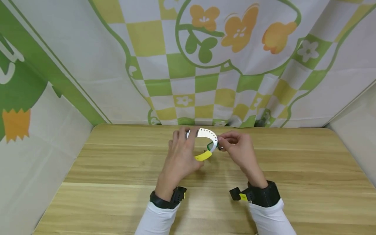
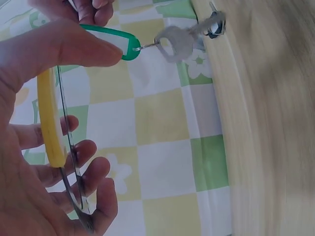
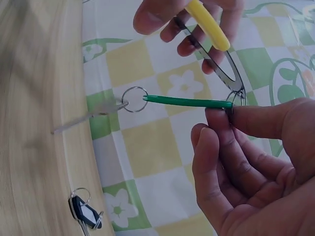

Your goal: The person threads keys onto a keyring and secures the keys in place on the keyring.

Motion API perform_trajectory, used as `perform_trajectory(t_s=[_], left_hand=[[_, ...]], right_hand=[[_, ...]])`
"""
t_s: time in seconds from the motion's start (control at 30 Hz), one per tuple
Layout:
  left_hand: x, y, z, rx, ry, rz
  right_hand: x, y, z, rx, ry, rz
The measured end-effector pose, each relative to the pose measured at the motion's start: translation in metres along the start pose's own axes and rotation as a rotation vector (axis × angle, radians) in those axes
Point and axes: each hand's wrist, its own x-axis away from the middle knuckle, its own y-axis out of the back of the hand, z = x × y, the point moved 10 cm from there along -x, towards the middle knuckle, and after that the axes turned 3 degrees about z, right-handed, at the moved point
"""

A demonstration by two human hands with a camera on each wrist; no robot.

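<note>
My left hand (image 1: 180, 155) grips a flat, curved metal key holder (image 1: 208, 133) with a row of small holes. A yellow sleeve (image 1: 203, 156) covers part of its loop. To the right, my right hand (image 1: 239, 148) pinches the end of a green key tag (image 3: 189, 102) between thumb and index finger. Right at those fingertips, small wire rings (image 3: 237, 96) sit at the holder's edge. From the tag's other end a silver key (image 2: 179, 44) hangs on a split ring (image 3: 134, 99). In the left wrist view, the left thumb overlaps the tag.
A black key tag (image 3: 84, 212) with rings lies on the wooden table (image 1: 117, 169) near its far edge. Behind the table hangs a green, yellow and white checked curtain (image 1: 205, 81). Both wrists wear black camera bands.
</note>
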Motion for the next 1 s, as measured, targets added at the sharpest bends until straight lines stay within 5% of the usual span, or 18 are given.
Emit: perform_trajectory(t_s=[0.3,1.0], left_hand=[[-0.0004,0.0004,0.0047,0.056,0.003,0.019],[-0.0006,-0.0003,0.0095,0.108,0.023,0.019]], right_hand=[[-0.0002,-0.0021,-0.0069,-0.170,-0.096,0.053],[-0.0012,-0.0030,-0.0024,-0.254,-0.058,0.122]])
